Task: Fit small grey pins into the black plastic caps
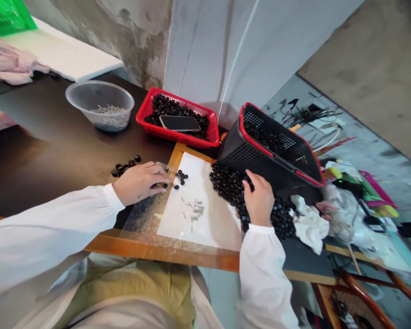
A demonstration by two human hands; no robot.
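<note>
My left hand (142, 183) hovers low over the left edge of a white sheet (192, 228). Its fingers reach out, apart, with a small black round cap (165, 185) beside the fingertips; no firm grip shows. Several more black caps (181, 176) lie on the sheet just beyond. My right hand (260, 196) is over a heap of black caps (222, 183) at the sheet's right. Its thumb and forefinger are apart, with nothing visible between them. Small grey pins (195, 209) are scattered on the sheet between my hands.
A clear plastic bowl (101, 103) holds more grey pins. Behind the sheet are a red basket (178, 137) of caps with a phone (180, 123) on top, and a tilted black basket (246, 151). Crumpled tissue (310, 224) lies right; loose caps (123, 167) lie left.
</note>
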